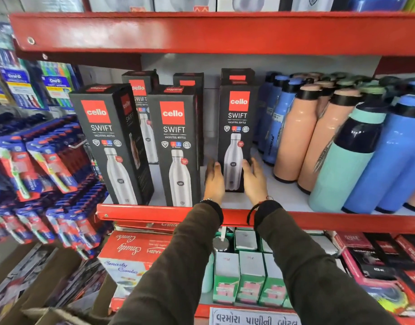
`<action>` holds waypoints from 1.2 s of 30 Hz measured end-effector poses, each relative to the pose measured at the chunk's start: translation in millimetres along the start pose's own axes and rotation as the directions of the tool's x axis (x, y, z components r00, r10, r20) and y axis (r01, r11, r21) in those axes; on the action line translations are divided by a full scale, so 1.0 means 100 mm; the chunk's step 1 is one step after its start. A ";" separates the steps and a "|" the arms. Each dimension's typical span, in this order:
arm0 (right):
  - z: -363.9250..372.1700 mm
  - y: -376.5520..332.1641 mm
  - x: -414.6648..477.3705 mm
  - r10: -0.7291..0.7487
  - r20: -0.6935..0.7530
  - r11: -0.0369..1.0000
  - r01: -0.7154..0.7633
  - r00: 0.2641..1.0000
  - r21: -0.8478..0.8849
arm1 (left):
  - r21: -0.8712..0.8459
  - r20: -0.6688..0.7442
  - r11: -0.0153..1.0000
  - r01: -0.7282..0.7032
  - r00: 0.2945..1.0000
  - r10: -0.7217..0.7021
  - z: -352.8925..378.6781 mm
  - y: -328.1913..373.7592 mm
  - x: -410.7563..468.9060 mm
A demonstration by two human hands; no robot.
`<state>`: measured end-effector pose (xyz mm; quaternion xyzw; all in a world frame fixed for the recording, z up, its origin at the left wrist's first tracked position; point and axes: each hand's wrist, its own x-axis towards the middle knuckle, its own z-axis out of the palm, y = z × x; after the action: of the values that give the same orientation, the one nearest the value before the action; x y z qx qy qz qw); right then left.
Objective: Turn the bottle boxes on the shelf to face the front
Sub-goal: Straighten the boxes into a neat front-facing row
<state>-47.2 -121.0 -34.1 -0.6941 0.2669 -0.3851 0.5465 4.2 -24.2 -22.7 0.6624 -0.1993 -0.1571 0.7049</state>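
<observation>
Several tall black Cello Swift bottle boxes stand on the white shelf (279, 195). The left box (108, 141) is angled, showing its front and one side. The middle box (176, 146) faces front at the shelf edge. The right box (237, 127) faces front and stands further back. My left hand (213, 181) presses against its lower left side and my right hand (254, 179) against its lower right side, fingers extended. More boxes (141, 95) stand behind in a back row, partly hidden.
Loose bottles in blue, peach and teal (356, 146) crowd the shelf right of the boxes. A red shelf lip (155, 213) runs along the front and a red shelf (201, 31) hangs overhead. Toothbrush packs (44, 165) hang at left. Boxed goods (246, 275) fill the shelf below.
</observation>
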 end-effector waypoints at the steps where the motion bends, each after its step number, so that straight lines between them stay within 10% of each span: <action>1: 0.01 0.02 0.00 0.008 -0.004 1.000 -0.008 1.000 0.016 | 0.028 0.012 0.999 0.016 1.000 -0.017 0.01 -0.02 0.02; 36: -0.46 -0.09 -0.84 -0.181 -0.008 0.971 0.177 0.983 -0.159 | 0.314 0.039 0.938 -0.146 0.989 0.141 -0.31 -0.08 -0.74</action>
<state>-132.7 -77.2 -40.9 -0.7520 0.2387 -0.4182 0.4501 -45.1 38.1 -37.4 0.7492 -0.2750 -0.0765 0.5976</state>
